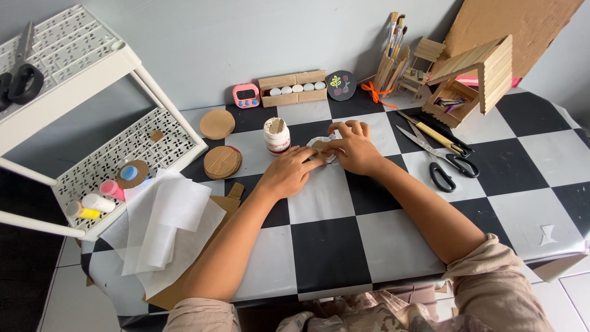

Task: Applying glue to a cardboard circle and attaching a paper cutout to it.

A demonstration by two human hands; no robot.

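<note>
Both hands press down on a small round white piece (321, 149): the left hand (287, 173) lies flat, and the right hand (352, 149) curls its grip over it on the checkered surface (326, 246). The open glue jar (276, 136) stands just beside the left hand, so a bump could tip it.

Black-and-white checkered table (393, 240), bearing scissors (439, 161), stacked cardboard discs (222, 162), a glue jar (276, 136), white paper sheets (166, 227), a pink timer (246, 95), a stick house (470, 80).
</note>
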